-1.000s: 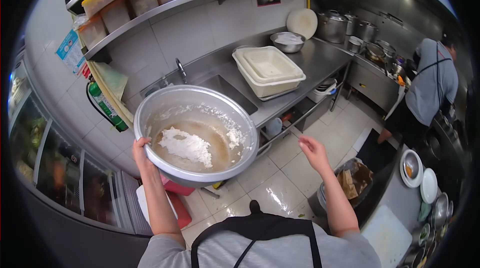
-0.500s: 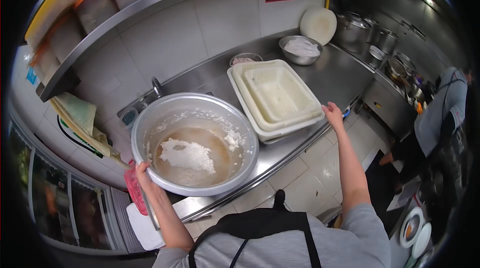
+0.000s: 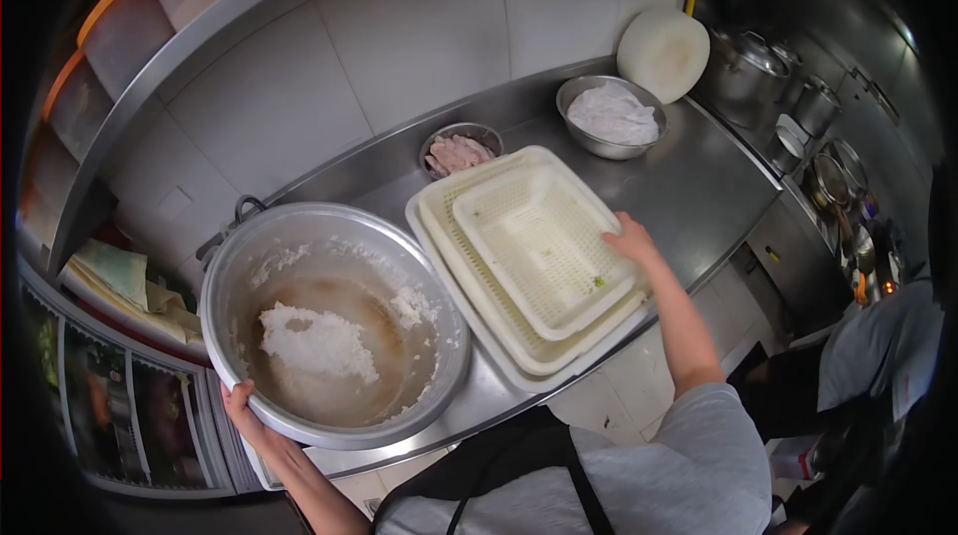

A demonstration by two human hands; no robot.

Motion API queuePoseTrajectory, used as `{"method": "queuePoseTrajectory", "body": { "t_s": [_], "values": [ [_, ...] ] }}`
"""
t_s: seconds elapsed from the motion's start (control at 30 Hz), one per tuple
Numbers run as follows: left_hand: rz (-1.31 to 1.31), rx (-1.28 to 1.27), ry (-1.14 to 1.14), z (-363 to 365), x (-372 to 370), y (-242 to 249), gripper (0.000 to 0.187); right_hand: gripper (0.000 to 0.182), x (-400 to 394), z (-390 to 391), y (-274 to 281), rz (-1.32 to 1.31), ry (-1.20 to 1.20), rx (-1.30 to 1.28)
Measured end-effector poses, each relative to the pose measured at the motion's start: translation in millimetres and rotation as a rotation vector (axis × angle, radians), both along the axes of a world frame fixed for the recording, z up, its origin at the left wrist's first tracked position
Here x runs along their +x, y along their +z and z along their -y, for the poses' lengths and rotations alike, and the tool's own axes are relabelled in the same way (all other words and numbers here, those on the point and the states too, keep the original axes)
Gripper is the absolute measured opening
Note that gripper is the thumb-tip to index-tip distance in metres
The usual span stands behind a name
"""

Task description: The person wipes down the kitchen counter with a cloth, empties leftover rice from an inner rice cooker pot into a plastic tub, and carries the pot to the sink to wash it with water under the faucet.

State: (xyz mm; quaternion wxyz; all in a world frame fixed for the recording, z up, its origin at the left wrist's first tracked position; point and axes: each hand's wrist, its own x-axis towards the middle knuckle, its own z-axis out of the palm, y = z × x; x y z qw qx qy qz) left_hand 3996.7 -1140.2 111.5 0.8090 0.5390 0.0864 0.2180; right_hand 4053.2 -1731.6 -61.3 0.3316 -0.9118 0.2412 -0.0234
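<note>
A big aluminum pot (image 3: 289,226) stands on the counter's left part, with white rice (image 3: 324,343) on its browned bottom and bits stuck to its wall. My left hand (image 3: 242,415) is closed round the pot's near-left rim. To the right of the pot lies a stack of pale plastic baskets, with a smaller perforated basket (image 3: 534,236) inside a larger one (image 3: 439,226). A small green scrap (image 3: 599,281) lies in the upper basket. My right hand (image 3: 631,238) has its fingers closed on that basket's right rim; the fingertips are partly hidden.
Behind the baskets sit a small bowl of raw meat (image 3: 459,152) and a metal bowl (image 3: 589,141) holding a white plastic bag. A round white board (image 3: 663,54) leans on the wall. Overhead runs a shelf (image 3: 150,86) with tubs. A co-worker (image 3: 873,345) stands at right.
My right hand has moved from the baskets' outer corner onto the upper basket's rim. My left hand stays on the pot. The view has shifted, showing more of the meat bowl.
</note>
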Motion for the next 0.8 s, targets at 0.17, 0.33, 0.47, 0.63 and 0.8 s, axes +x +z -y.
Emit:
{"method": "queuePoseTrajectory", "body": {
  "t_s": [0.17,0.33,0.47,0.63,0.8],
  "values": [
    [-0.11,-0.202,-0.022,18.7,21.6,-4.0,0.042,0.06,-27.0,79.2,-10.2,0.086,-0.09,-0.065],
    [-0.137,-0.263,-0.057,26.9,43.3,-22.6,0.042,0.056,-45.5,130.5,8.3,0.014,-0.176,-0.074],
    [-0.121,-0.286,-0.084,31.7,56.1,-37.2,0.034,0.052,9.9,83.8,54.6,0.122,-0.325,-0.825],
    [-0.176,-0.344,-0.089,7.1,64.5,-64.6,0.037,0.017,142.4,-92.3,106.1,0.316,0.51,-0.837],
    [-0.239,-0.448,-0.062,17.6,66.6,-68.5,0.024,0.026,228.6,-182.7,78.0,0.512,0.619,-0.672]
  ]
}}
